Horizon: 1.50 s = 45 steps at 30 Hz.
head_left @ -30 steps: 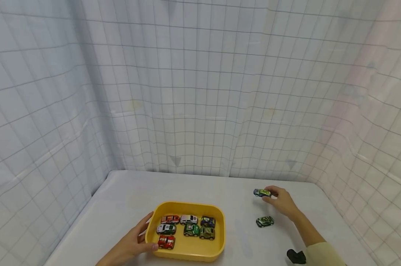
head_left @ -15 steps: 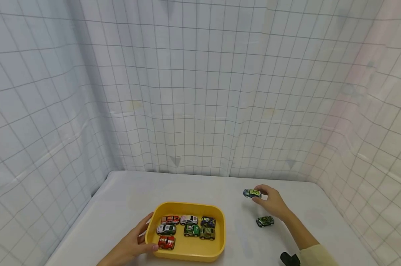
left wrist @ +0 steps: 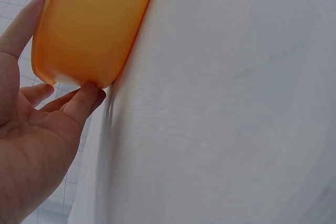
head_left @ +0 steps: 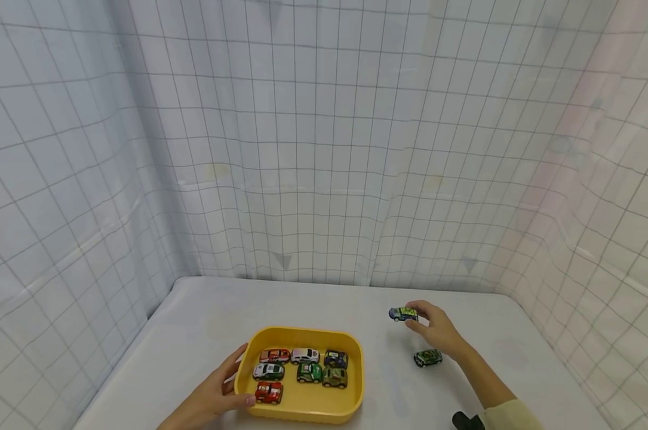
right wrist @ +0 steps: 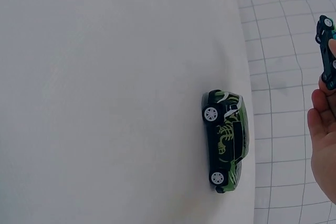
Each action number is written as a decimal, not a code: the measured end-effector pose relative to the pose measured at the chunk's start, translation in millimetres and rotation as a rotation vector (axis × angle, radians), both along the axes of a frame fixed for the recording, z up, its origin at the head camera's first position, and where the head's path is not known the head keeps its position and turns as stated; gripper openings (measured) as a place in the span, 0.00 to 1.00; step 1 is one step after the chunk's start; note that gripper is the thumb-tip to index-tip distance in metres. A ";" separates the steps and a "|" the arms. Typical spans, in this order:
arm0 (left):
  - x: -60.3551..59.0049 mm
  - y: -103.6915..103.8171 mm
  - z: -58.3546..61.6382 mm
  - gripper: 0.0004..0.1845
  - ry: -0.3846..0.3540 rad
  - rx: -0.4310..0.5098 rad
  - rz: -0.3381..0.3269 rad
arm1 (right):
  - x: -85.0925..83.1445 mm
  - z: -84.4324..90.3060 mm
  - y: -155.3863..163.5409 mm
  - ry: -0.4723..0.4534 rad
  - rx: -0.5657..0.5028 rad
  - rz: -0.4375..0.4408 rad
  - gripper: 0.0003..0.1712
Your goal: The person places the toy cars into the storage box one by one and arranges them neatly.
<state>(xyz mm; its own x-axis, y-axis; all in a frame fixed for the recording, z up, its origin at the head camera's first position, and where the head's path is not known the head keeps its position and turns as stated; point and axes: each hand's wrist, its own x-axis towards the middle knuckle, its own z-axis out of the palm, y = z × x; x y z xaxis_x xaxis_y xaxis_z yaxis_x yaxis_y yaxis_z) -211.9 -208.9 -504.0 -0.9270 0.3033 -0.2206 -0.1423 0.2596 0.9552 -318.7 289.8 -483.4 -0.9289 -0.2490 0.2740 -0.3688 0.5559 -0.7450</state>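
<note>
My right hand [head_left: 434, 328] pinches a blue and yellow-green toy car [head_left: 403, 313] by its rear end, above the white table. In the right wrist view that car [right wrist: 326, 53] shows its dark underside, clear of the tabletop. A dark green toy car [head_left: 428, 358] stands on the table below the right hand. At the left end of the yellow tray [head_left: 301, 417], my left hand [head_left: 214, 388] grips the wall, thumb at the near corner. Several toy cars sit in the tray, among them a red one [head_left: 269, 392] and a green one [head_left: 309, 372].
White gridded curtains [head_left: 313, 149] enclose the table [head_left: 227, 304] at the back and both sides. A black object [head_left: 467, 421], partly hidden, is at the right sleeve [head_left: 510, 415]. Bare tabletop lies between tray and green car.
My right hand has moved left with the blue and yellow-green car, mostly in the first half second. The left hand and the tray have stayed in place.
</note>
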 end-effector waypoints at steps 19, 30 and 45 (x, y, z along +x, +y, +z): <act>-1.0 -2.3 -2.8 0.55 -0.016 0.062 -0.017 | 20.5 12.4 -66.0 0.125 0.009 0.089 0.15; -1.9 -2.6 -7.2 0.55 -0.061 0.199 -0.029 | 36.9 7.7 -103.2 0.096 0.019 0.177 0.16; -0.7 1.9 -4.1 0.55 -0.008 0.016 0.000 | 51.9 -4.9 -148.0 0.077 0.079 0.348 0.16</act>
<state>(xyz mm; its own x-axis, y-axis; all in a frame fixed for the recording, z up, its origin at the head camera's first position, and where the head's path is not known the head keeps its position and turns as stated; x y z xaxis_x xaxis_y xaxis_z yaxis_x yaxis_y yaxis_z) -212.5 -207.0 -508.1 -0.9252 0.3072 -0.2229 -0.1495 0.2448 0.9580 -266.9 141.8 -488.3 -0.7623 -0.5698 0.3070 -0.5992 0.4419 -0.6677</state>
